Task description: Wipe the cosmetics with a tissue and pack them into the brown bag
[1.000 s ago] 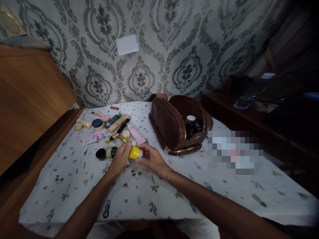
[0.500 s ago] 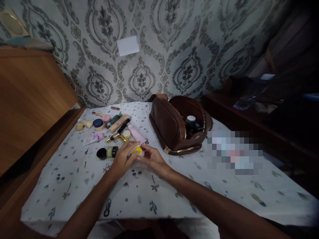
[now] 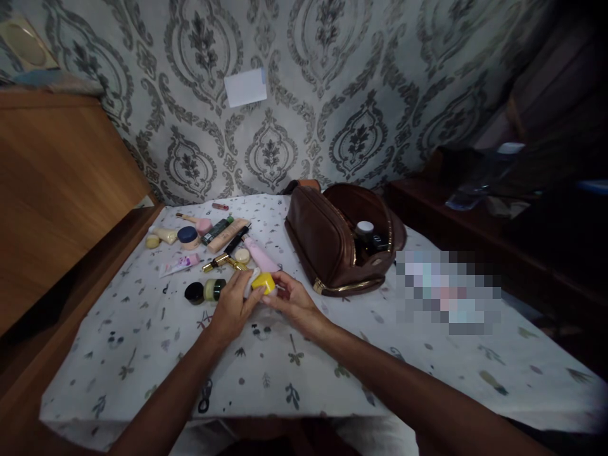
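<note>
Both hands meet over the patterned tablecloth, around a small yellow container [image 3: 264,284] with a pale end. My left hand [image 3: 234,306] is closed on it, with a white piece that looks like cloth or a wipe [image 3: 251,280] pressed against its side. My right hand [image 3: 295,304] pinches the pale end from the right with its fingertips. Just left of my left hand lie an opened jar of pale green product [image 3: 210,290] and a black lid [image 3: 194,292]. Beyond the fingers are a pink tube [image 3: 260,253] and gold-capped cosmetics [image 3: 217,261].
An unzipped brown toiletry bag [image 3: 313,234] stands right of centre, with a white-capped bottle [image 3: 365,228] inside. Several cosmetics lie at the back left, among them a blue-lidded jar [image 3: 189,237]. A blurred-out item [image 3: 446,291] lies on the right. A wooden cabinet [image 3: 57,202] borders the left.
The yellow container has turned slightly between my fingers, so more of its yellow side shows. The white piece has shifted a little with my left hand. Objects on the table have stayed put.
</note>
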Tool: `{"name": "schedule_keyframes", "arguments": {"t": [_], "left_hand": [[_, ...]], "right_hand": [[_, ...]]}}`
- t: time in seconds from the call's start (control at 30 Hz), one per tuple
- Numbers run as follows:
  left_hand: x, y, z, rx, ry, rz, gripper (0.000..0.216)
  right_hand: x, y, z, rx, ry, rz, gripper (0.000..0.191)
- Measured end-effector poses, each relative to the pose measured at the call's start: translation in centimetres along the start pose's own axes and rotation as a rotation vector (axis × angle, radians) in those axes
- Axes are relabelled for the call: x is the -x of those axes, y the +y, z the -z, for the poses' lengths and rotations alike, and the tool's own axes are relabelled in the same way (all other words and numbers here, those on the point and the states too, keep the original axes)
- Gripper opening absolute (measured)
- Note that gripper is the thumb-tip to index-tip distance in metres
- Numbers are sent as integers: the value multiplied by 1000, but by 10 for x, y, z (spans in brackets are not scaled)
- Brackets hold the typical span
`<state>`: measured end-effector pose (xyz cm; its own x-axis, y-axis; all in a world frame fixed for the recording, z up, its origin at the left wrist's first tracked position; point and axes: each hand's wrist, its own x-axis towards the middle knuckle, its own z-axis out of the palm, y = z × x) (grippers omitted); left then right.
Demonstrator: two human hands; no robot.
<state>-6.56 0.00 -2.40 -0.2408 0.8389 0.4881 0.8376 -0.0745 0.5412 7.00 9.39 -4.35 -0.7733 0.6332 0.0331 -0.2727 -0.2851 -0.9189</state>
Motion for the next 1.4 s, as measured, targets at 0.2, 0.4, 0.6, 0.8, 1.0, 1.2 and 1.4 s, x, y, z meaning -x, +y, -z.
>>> {"name": "schedule_keyframes", "arguments": {"t": [0.2, 0.4, 0.6, 0.8, 1.0, 1.2, 1.4], "left_hand": [[4, -2, -4, -4, 25, -47, 35], [4, -2, -4, 2, 18, -169, 43], [5, -7, -7, 29, -48, -372, 45], [8, -4, -7, 93, 54, -208, 32], [5, -10, -1, 133, 38, 44, 25], [-3, -23, 2, 286, -108, 68, 25], [-5, -30, 9, 387, -271, 38, 25]], "right_hand": [[1, -1, -4, -85, -18, -27, 46], [0, -2, -3, -249, -4, -72, 45], [-5, 1, 4, -344, 21, -103, 43], [-4, -7, 3, -358, -8, -125, 39], [-3, -5, 2, -264, -57, -136, 57], [-1, 3, 8, 65, -195, -5, 75], [6, 5, 11, 441, -291, 25, 105]]}}
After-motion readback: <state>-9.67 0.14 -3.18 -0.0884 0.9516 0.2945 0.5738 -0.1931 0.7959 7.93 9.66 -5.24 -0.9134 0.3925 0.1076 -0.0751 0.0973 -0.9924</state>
